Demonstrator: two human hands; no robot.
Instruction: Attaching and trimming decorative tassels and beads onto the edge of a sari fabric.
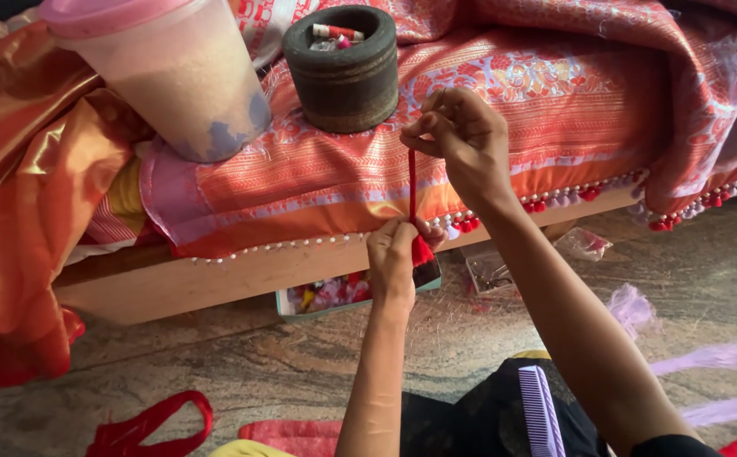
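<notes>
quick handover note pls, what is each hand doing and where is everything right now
Left hand: fingers pinched on the small red thread tassel at the beaded edge of the orange and pink patterned silk cloth.
Right hand: raised above it, fingers pinching the top of the red thread, pulled taut and upright between the two hands.
Done: red and pink tassels already hang along the hem to the right.
Left: the hem to the left shows only white beads, no tassels.
Nearby: dark round wooden holder with thread spools on the cloth, lilac plastic comb on the lap.
</notes>
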